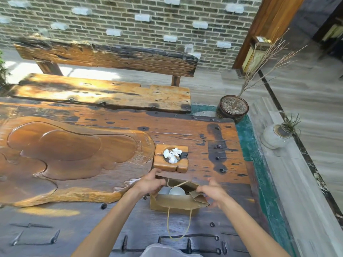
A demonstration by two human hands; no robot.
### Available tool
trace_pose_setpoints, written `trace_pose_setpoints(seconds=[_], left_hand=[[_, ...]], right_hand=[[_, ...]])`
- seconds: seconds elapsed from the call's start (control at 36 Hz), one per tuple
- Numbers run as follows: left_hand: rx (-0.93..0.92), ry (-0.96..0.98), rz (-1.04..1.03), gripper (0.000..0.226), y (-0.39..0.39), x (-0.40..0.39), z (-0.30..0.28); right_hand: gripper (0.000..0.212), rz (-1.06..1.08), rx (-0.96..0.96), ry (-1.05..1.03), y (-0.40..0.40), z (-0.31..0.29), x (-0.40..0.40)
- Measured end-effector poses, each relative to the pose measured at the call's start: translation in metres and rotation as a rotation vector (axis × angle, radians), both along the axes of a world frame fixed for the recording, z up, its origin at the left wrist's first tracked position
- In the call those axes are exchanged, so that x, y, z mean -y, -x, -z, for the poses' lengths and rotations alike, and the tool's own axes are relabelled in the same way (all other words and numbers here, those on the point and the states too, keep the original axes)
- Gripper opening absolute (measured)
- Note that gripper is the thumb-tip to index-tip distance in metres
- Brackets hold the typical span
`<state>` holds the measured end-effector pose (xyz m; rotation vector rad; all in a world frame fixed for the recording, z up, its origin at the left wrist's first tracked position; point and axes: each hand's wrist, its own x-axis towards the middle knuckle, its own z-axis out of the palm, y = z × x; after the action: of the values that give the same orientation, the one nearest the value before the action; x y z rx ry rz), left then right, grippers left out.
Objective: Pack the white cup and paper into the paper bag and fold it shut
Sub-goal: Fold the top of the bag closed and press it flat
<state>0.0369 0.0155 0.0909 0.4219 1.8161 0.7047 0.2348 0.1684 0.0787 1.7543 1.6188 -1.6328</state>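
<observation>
Two hands work the mouth of a brown paper bag (172,204) standing on the wooden table (213,141). The left hand (150,183) grips the bag's left rim, fingers curled over it; the right hand (213,191) pinches the crumpled right rim. Inside the open bag sits the white cup (177,191). One twine handle (179,226) hangs toward the person. Just beyond the bag, a wooden block (169,166) holds crumpled white paper (172,155) in its round hollow.
</observation>
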Motion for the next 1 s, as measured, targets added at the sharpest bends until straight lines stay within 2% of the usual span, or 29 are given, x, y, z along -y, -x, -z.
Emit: trace_pose_setpoints(seconds=[0.08,0.17,0.25,0.31,0.39,0.47,0.56,0.61,0.72,0.81,0.92,1.0], left_hand=[[-0.009,0.023,0.051,0.058,0.003,0.004,0.002],[0.021,0.027,0.055,0.038,0.004,0.006,0.007],[0.097,-0.022,-0.015,0.03,0.005,0.008,0.012],[0.15,-0.068,-0.038,0.03,0.006,0.01,0.012],[0.282,-0.14,-0.074,0.046,0.01,0.017,0.019],[0.392,-0.18,-0.165,0.064,0.017,0.023,0.029],[0.38,-0.13,-0.218,0.068,0.019,0.024,0.035],[0.334,-0.104,-0.226,0.066,0.019,0.025,0.04],[0.307,-0.079,-0.358,0.045,0.018,0.029,0.045],[0.342,-0.073,-0.433,0.028,0.017,0.031,0.047],[0.336,-0.073,-0.416,0.031,0.013,0.03,0.052],[0.355,-0.081,-0.413,0.02,0.01,0.03,0.054]], right_hand=[[0.073,0.082,-0.057,0.041,0.001,0.003,0.0],[0.064,0.124,-0.096,0.087,-0.001,0.004,-0.002],[0.049,0.088,-0.1,0.097,-0.003,0.006,-0.003],[0.047,0.044,-0.105,0.091,-0.005,0.007,-0.003],[0.058,0.0,-0.129,0.099,-0.009,0.006,-0.004],[0.078,-0.041,-0.153,0.18,-0.015,0.01,-0.01],[0.096,-0.098,-0.2,0.31,-0.019,0.01,-0.014],[0.099,-0.136,-0.233,0.362,-0.021,0.007,-0.016],[0.096,-0.093,-0.273,0.38,-0.024,0.014,-0.022],[0.084,-0.005,-0.294,0.399,-0.028,0.018,-0.025],[0.061,0.168,-0.332,0.429,-0.029,0.022,-0.024],[0.057,0.248,-0.294,0.351,-0.028,0.036,-0.021]])
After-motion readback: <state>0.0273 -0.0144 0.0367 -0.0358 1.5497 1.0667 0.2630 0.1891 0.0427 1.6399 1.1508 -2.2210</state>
